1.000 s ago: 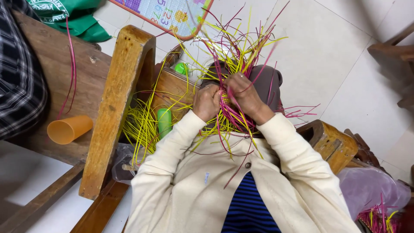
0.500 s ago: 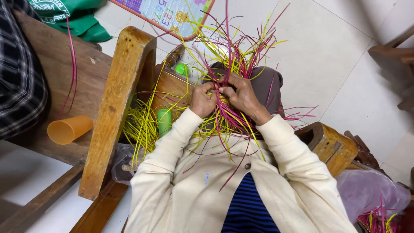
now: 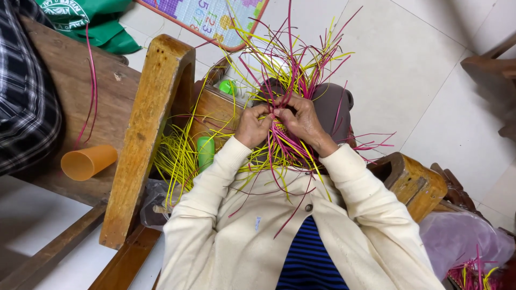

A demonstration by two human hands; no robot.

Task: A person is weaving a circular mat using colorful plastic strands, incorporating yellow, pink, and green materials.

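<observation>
1. Step in hand, as I judge it: weaving. Both hands work a small woven piece (image 3: 279, 128) of pink and yellow strips, held over the lap, in front of the knees.
2. Left hand (image 3: 252, 127): closed narrow, fingers curled round the left edge of the woven piece and pinching strips there. Right hand (image 3: 302, 121): also closed, fingertips meeting the left hand's at the top of the piece, gripping a strip or two. Which exact strip each holds: cannot tell, too tangled.
3. Loose strip ends (image 3: 293, 59) fan up and outward from the hands, pink and yellow mixed; more trail down over the cream cardigan (image 3: 252, 236).
4. Spare yellow strips (image 3: 177, 158) lie in a bundle to the left, beside a green bottle (image 3: 205, 152), against the wooden chair frame (image 3: 148, 134). Orange cup (image 3: 88, 161) lies on its side on the wooden seat further left, well apart from the work.
5. Next move, judgement only: calls for keeping one hand clamped on the woven part so it doesn't loosen, while the other picks out a single strip and threads it across. Fine pinch, not force.
6. Versus the earlier frames: hands are in nearly the same spot, thumbs drawn a bit closer together. The strip fan has shifted and stands more upright. Cup, bottle and bundle unchanged.
</observation>
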